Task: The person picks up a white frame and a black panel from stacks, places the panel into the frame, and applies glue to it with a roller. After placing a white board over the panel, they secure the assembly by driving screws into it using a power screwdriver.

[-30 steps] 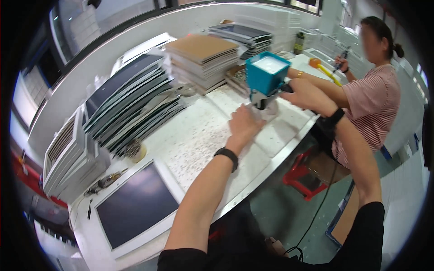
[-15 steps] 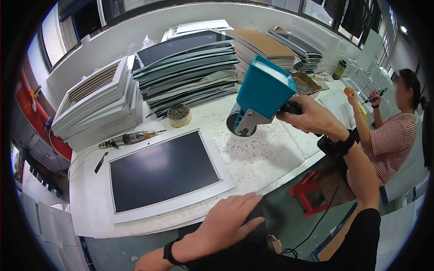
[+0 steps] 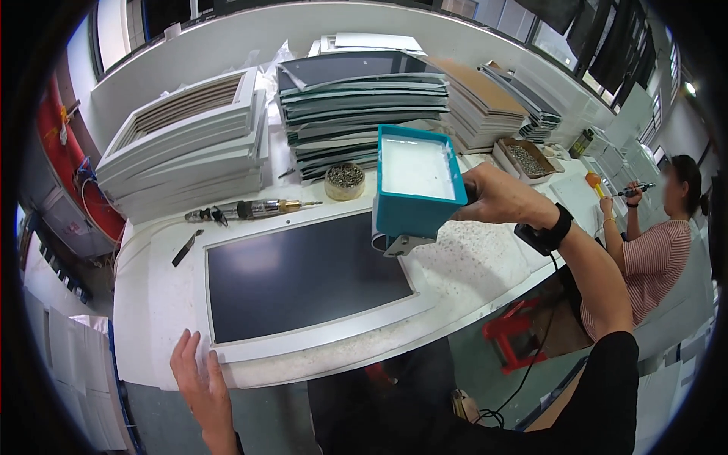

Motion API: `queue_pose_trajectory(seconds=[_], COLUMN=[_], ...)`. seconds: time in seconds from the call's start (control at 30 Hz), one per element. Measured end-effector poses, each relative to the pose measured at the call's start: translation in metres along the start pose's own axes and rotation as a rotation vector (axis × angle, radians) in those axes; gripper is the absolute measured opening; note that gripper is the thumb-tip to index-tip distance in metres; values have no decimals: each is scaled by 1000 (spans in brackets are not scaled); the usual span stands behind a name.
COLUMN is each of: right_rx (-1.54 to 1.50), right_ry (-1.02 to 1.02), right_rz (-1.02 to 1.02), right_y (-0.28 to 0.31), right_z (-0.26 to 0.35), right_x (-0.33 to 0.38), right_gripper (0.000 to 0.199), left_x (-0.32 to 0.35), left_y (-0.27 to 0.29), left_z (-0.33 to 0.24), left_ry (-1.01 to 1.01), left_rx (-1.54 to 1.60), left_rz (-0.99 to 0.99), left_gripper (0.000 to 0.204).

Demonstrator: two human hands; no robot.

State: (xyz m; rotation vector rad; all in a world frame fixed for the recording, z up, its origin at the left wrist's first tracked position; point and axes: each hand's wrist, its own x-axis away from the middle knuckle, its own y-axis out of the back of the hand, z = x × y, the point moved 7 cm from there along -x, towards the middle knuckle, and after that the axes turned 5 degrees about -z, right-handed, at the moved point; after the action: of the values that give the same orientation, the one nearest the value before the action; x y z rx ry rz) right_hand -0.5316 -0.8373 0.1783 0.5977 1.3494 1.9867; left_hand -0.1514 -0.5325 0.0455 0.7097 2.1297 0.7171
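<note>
My right hand (image 3: 504, 196) is closed round the handle of a glue roller (image 3: 418, 216), held above the right part of the table. Its teal hopper has white liquid inside, and the roller below is mostly hidden. Under it lies a dark panel (image 3: 303, 277) set in a white frame (image 3: 303, 341). At the frame's lower left corner is my left hand (image 3: 203, 387), fingers spread and holding nothing; whether it touches the frame I cannot tell. Beyond the frame rest a pneumatic screwdriver (image 3: 254, 210) and a round tub of screws (image 3: 345, 182). A utility knife (image 3: 187, 248) lies to the left.
White frames (image 3: 186, 125), dark panels (image 3: 364, 106) and brown boards (image 3: 481, 87) are stacked at the back. A box of screws (image 3: 527, 159) stands at the back right. To the right, a co-worker (image 3: 644, 250) holds tools. A red stool (image 3: 516, 337) and a cable are below.
The glue roller has come left and nearer, from beside the framed panel to over its right edge. My left hand has moved left to the frame's lower left corner. The view has shifted.
</note>
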Motion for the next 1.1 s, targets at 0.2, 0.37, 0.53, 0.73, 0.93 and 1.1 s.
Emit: queue_pose_trajectory(seconds=[0.2,0.37,0.53,0.73,0.93,1.1], right_rx=[57,26,53,57,74,59], right_ry=[16,52,38,72,78,90], right_rz=[30,72,144,134,169,190], right_y=[-11,-24,-30,-33,-42,-50], right_z=[-8,-21,-16,-16,-12,-2], right_x=[-24,-32,-47,-57,-65,-71], right_gripper=[35,34,31,30,28,27], left_x=[-10,-18,-24,-24,-24,-24], left_y=[-20,-24,-28,-30,-30,-30], left_z=[27,28,31,32,27,29], left_ry=[60,-14,-24,-36,-45,-55], left_rx=[-7,-23,-9,-44,-72,-74], left_rz=[48,119,125,119,99,97], left_gripper=[42,44,44,43,42,43])
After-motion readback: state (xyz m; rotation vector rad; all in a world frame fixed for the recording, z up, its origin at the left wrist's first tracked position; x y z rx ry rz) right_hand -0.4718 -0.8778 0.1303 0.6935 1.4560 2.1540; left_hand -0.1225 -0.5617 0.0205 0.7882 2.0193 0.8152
